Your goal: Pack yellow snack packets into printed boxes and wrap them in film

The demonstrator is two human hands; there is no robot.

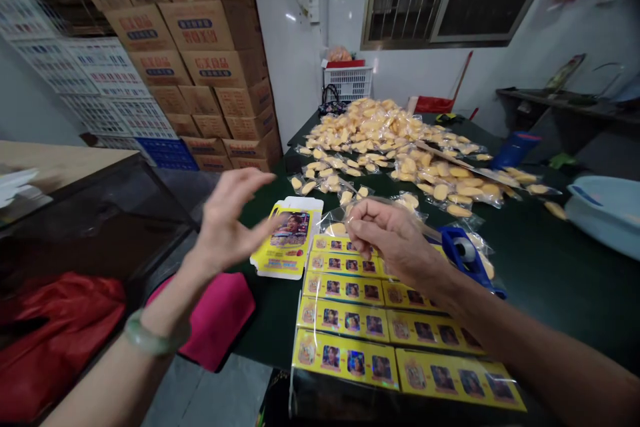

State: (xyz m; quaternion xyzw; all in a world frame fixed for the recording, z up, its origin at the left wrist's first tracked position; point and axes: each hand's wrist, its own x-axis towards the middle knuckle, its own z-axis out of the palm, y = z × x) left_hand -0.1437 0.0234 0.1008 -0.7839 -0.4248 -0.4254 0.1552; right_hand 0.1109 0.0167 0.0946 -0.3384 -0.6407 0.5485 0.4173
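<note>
My left hand [233,220], a green bangle on its wrist, hovers in the air with thumb and fingers apart, holding nothing. Just beyond it a yellow printed carton [287,260] with white flaps lies flat on the table. Rows of small yellow boxes [345,317] sit together under clear plastic film [326,219] in front of me. At their far edge my right hand [387,233] is closed in a pinch, seemingly on that film; the fingertips partly hide it. Beside my right wrist stands a blue tape dispenser [465,257] with a roll in it.
A large heap of individually wrapped yellow biscuits [370,123] covers the far part of the dark green table [540,287]. A light blue basin [605,210] stands at the right. Stacked cardboard cartons [210,27] line the left wall. A pink stool [220,317] is below left.
</note>
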